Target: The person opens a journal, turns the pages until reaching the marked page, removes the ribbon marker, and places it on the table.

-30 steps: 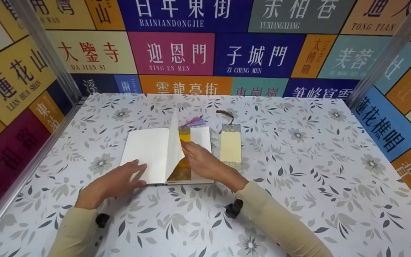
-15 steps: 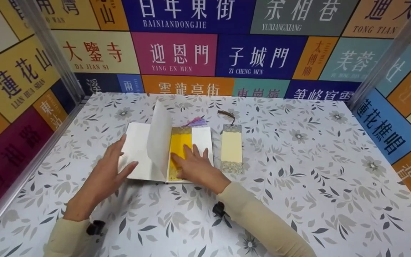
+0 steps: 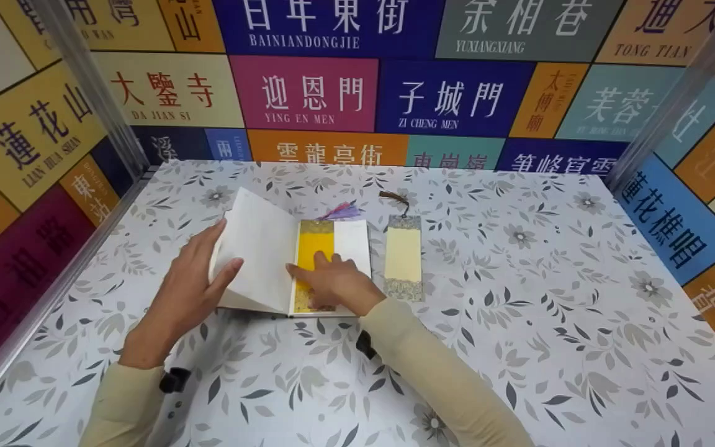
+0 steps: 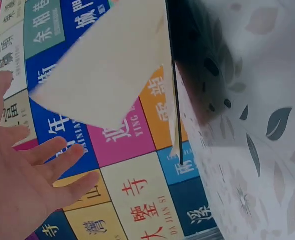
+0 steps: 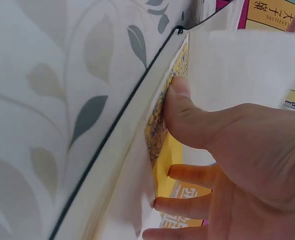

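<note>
An open notebook with blank white pages lies on the table, one raised page [image 3: 258, 248] leaning over its left half. On the right-hand page [image 3: 351, 239] rests a yellow bookmark [image 3: 315, 243] with speckled ends and a pink-purple tassel [image 3: 340, 212]. My right hand [image 3: 339, 282] lies over the lower part of that bookmark, thumb near the notebook's fold; in the right wrist view the thumb [image 5: 180, 100] touches its patterned end. At the notebook's left edge is my left hand [image 3: 187, 288], fingers extended and thumb apart; whether it touches the leaf I cannot tell.
Right of the notebook lies a second bookmark [image 3: 403, 254], cream with patterned ends and a dark tassel [image 3: 393, 197]. A white tablecloth [image 3: 519, 347] printed with grey leaves covers the table. Colourful sign-printed walls [image 3: 308, 93] stand behind and at both sides.
The raised page has swung from the middle over to the left, uncovering the yellow bookmark. My right hand has moved left and now lies on the bookmark; my left hand has shifted to the notebook's left edge.
</note>
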A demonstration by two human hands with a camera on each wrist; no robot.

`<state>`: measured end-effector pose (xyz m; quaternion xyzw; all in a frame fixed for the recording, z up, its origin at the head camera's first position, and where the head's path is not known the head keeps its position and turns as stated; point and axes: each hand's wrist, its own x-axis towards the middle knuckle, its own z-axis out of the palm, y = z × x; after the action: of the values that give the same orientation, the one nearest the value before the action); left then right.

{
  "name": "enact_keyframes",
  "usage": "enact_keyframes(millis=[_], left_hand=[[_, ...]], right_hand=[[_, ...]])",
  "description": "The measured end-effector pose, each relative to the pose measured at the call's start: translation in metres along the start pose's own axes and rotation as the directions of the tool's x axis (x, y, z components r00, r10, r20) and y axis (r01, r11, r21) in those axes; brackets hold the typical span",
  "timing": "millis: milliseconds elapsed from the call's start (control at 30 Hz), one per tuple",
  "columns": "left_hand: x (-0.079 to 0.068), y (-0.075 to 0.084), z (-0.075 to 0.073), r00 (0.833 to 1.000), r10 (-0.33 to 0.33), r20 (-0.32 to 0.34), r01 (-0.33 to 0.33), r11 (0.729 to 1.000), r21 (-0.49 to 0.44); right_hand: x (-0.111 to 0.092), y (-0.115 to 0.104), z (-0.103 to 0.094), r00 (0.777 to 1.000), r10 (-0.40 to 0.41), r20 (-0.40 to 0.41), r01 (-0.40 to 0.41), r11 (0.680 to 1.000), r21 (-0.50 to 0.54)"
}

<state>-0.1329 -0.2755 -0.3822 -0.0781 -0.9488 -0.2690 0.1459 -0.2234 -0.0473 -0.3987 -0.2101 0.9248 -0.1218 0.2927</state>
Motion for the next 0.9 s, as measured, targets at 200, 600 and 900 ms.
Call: enact_keyframes(millis=[200, 600, 900], left_hand=[[0.02, -0.01, 0.017, 0.954, -0.073, 0.292, 0.042, 0.993, 0.113], [0.051, -0.024, 0.048, 0.793, -0.187, 0.58, 0.044, 0.967, 0.252], [0.062, -0.018, 0.063, 0.72, -0.287, 0.632, 0.136, 0.951, 0.277]], right_hand=[[0.008, 0.003, -0.005, 0.999, 0.028, 0.036, -0.028, 1.0, -0.005], [0.017, 0.014, -0.01, 0.991, -0.129, 0.023, 0.131, 0.971, -0.2], [0.017, 0.026, -0.006, 0.974, -0.219, -0.065, 0.204, 0.961, -0.188]])
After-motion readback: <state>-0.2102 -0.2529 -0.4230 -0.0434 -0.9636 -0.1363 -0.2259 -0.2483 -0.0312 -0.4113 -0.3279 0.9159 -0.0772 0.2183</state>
